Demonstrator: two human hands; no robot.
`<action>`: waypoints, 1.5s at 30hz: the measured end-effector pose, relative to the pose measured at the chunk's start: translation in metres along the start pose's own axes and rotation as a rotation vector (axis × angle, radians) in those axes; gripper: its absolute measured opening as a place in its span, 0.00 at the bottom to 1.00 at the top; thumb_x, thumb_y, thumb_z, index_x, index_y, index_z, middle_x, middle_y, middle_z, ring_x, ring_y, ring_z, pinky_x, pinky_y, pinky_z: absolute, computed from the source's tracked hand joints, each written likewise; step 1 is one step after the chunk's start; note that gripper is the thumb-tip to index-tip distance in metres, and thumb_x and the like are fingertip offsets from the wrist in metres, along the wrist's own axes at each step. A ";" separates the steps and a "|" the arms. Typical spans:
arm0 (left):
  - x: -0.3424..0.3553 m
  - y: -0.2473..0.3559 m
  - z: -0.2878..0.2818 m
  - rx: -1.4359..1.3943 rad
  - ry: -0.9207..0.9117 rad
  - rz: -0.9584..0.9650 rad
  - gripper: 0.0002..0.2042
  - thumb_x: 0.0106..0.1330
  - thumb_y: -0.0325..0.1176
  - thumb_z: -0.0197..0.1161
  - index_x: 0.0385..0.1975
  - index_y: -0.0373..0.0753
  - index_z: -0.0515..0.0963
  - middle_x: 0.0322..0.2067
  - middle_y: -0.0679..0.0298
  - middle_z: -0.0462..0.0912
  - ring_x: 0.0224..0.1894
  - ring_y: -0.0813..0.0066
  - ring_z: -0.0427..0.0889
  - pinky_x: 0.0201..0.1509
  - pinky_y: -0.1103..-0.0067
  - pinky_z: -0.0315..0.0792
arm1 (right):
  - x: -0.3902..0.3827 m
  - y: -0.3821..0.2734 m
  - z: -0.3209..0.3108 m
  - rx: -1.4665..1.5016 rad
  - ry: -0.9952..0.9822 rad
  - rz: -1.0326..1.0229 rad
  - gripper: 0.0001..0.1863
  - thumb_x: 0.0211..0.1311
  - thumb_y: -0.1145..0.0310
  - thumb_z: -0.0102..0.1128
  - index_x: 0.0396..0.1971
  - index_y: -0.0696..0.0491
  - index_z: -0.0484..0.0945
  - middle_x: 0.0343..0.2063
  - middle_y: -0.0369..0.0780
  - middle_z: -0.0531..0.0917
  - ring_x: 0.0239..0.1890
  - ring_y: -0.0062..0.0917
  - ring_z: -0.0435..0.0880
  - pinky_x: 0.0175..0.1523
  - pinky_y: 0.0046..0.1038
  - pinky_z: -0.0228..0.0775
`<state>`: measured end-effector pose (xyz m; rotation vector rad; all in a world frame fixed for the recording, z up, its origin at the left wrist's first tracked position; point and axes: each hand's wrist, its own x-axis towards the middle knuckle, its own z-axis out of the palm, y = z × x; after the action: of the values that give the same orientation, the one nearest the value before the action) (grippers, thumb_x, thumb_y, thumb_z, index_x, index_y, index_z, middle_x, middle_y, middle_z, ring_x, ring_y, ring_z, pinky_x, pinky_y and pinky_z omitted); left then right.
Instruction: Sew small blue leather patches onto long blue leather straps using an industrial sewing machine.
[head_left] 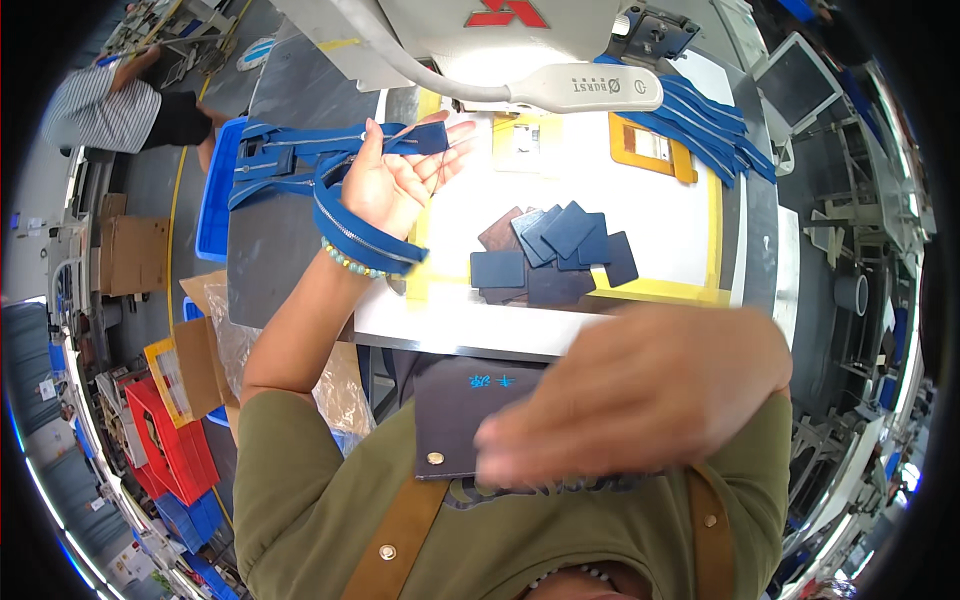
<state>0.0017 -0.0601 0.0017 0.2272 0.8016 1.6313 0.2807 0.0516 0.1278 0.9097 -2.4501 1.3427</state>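
Observation:
My left hand (pixel 390 188) is palm up beneath the sewing machine head, fingers stretched and slightly curled. A blue zipper strip (pixel 365 235) loops over its wrist, and an end with a dark blue patch (pixel 431 138) rests across the fingers. More of the blue strips (pixel 265 160) trail left from that hand. Close to my chest, my right hand (pixel 620 395) is smeared by motion; whether it has anything in it is hidden. Between the hands, a loose pile of dark blue and brown rounded patches (pixel 568 230) lies on the white work surface.
The white sewing machine (pixel 470 40) overhangs the far side, with a grey cable and white lamp (pixel 590 88). A yellow-framed template (pixel 650 148) and a bundle of blue zipper strips (pixel 700 120) lie right. A blue bin (pixel 215 200) and red crate (pixel 170 440) stand left. Another person (pixel 110 110) is far left.

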 end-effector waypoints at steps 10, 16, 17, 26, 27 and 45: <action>0.007 0.022 -0.013 0.119 0.140 0.198 0.36 0.85 0.57 0.40 0.71 0.24 0.63 0.71 0.34 0.67 0.74 0.41 0.69 0.79 0.57 0.64 | 0.015 -0.044 0.026 0.068 0.016 -0.179 0.17 0.75 0.59 0.60 0.57 0.46 0.85 0.60 0.37 0.87 0.48 0.32 0.89 0.55 0.29 0.79; 0.036 0.121 -0.142 -0.021 0.538 0.667 0.21 0.86 0.34 0.38 0.63 0.21 0.69 0.63 0.39 0.77 0.66 0.45 0.78 0.72 0.59 0.78 | -0.002 -0.080 0.041 -0.239 0.437 -0.066 0.27 0.56 0.62 0.70 0.53 0.64 0.87 0.38 0.42 0.92 0.30 0.25 0.88 0.39 0.25 0.84; 0.016 0.143 -0.182 -0.129 0.485 0.717 0.24 0.87 0.36 0.33 0.65 0.22 0.68 0.62 0.42 0.79 0.65 0.45 0.79 0.70 0.61 0.79 | -0.007 -0.081 0.027 -0.210 0.428 -0.089 0.27 0.56 0.62 0.70 0.53 0.64 0.87 0.38 0.42 0.92 0.30 0.25 0.88 0.39 0.25 0.84; 0.014 0.235 -0.257 0.106 0.604 0.749 0.17 0.74 0.13 0.46 0.59 0.13 0.71 0.58 0.36 0.79 0.59 0.46 0.83 0.63 0.64 0.86 | -0.048 -0.083 -0.010 -0.191 0.218 -0.186 0.06 0.68 0.66 0.66 0.36 0.49 0.90 0.42 0.35 0.92 0.36 0.24 0.88 0.43 0.30 0.79; 0.001 0.243 -0.266 0.189 0.878 0.881 0.15 0.73 0.17 0.53 0.57 0.15 0.74 0.55 0.41 0.81 0.57 0.50 0.84 0.60 0.63 0.86 | -0.050 -0.071 -0.006 -0.325 0.192 -0.009 0.06 0.65 0.68 0.67 0.37 0.49 0.90 0.42 0.36 0.92 0.34 0.25 0.88 0.40 0.30 0.77; 0.010 -0.012 0.036 1.834 -0.809 1.152 0.15 0.63 0.28 0.73 0.50 0.38 0.85 0.39 0.61 0.88 0.38 0.62 0.88 0.44 0.69 0.83 | -0.055 0.078 0.024 -0.844 0.079 0.506 0.14 0.58 0.69 0.72 0.44 0.53 0.85 0.39 0.37 0.84 0.45 0.31 0.85 0.49 0.34 0.77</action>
<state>0.0293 -0.0376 0.0179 2.7874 1.3284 0.8979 0.2792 0.0863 0.0358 0.0329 -2.8559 0.2918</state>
